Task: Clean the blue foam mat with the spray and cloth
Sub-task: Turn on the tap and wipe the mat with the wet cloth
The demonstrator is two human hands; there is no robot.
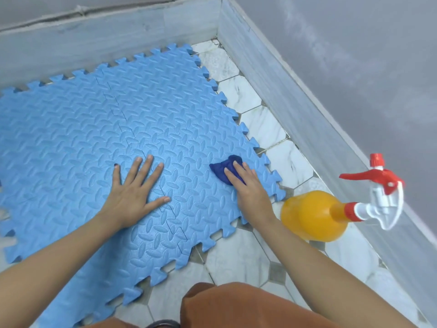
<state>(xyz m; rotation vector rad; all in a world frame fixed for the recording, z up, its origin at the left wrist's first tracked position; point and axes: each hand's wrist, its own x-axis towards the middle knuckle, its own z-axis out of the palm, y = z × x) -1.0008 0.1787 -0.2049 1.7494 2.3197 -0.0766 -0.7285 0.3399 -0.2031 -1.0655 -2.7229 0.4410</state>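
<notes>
1. Blue foam mat (118,129) made of interlocking tiles with a raised leaf-like pattern lies flat on the tiled floor (238,261), its toothed edges showing along the far, right and near sides; its far edge runs close to the skirting of the back wall.
2. Left hand (134,192) lies palm down on the mat with all fingers straight and spread, grasping nothing.
3. Right hand (248,188) rests on a dark blue cloth (224,168), fingers straight and pressing it flat against the mat near the right edge; the bunched cloth sticks out ahead of and to the left of the fingertips.
4. Spray bottle (314,215) with an orange body, white trigger and red nozzle stands on the floor just beside the mat's right corner, off the foam, near the right hand but not touched by it.
5. Grey wall (354,67) with a pale skirting board closes the corner behind and to the right of the mat.
6. Brown clothing (236,306) of the person fills the bottom of the view, over the floor tiles.
</notes>
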